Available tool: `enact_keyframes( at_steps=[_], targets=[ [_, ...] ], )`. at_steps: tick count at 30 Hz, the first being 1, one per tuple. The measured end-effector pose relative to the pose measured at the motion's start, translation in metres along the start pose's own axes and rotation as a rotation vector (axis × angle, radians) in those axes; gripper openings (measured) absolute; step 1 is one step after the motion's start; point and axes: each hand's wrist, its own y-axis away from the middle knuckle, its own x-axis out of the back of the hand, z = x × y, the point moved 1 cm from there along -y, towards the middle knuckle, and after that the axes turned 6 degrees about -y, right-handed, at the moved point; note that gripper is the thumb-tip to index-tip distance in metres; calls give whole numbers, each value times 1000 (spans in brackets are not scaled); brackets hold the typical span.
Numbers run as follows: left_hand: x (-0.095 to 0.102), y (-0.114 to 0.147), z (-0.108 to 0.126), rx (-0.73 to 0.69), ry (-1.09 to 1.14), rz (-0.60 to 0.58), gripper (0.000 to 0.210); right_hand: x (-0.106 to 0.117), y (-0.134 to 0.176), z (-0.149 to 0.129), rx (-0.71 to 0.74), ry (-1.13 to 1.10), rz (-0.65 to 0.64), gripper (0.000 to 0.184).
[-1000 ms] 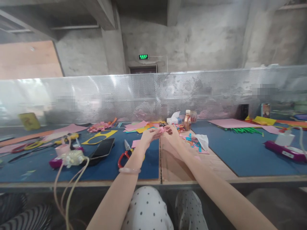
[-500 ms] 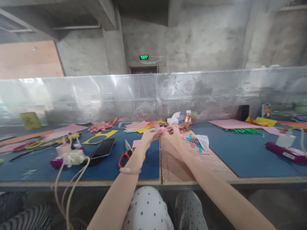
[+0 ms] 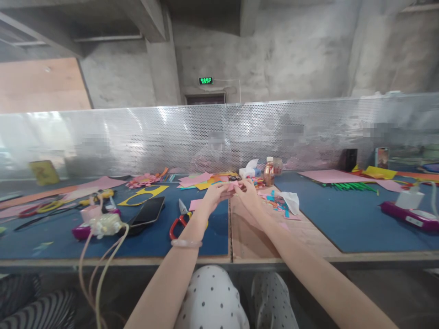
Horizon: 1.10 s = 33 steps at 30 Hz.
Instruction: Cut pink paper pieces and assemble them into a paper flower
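Note:
Between my two hands, above the strip of bare wood, is a small piece of pink paper (image 3: 232, 185). My left hand (image 3: 217, 194) pinches its left side, and my right hand (image 3: 247, 192) has its fingertips closed on the right side. The paper's exact shape is partly hidden by the fingers. Below and left of my left hand lie red-handled scissors (image 3: 181, 219), partly beside a flat pink paper piece (image 3: 195, 204). Colourful paper scraps (image 3: 279, 204) and a crumpled white tissue (image 3: 291, 202) lie to the right of my right hand.
A black phone (image 3: 147, 214) and a yellow sheet with round holes (image 3: 144, 195) lie on the left blue mat. A power strip with plugs and cables (image 3: 103, 226) is nearer. A bottle (image 3: 269, 172) stands behind my hands. A purple power strip (image 3: 409, 217) is at right.
My hands have come slightly closer together around the pink paper, which shows a little wider between them. Everything else on the table stays in place.

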Motion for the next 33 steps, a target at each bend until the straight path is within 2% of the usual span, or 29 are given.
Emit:
enact_keyframes(
  at_steps=[12,23,28,33],
  targets=[
    [-8,6,8,-27,-135,45,16,-1,-2,7,28,37,-3,13],
    [-5,2,3,-84,-194,59,19,2,1,-3,69,58,-21,13],
    [-5,3,4,-87,-188,66,18,0,0,3,134,78,-51,12],
    [-5,4,5,-57,-158,98,18,-4,-1,11,279,104,-61,12]
  ],
)
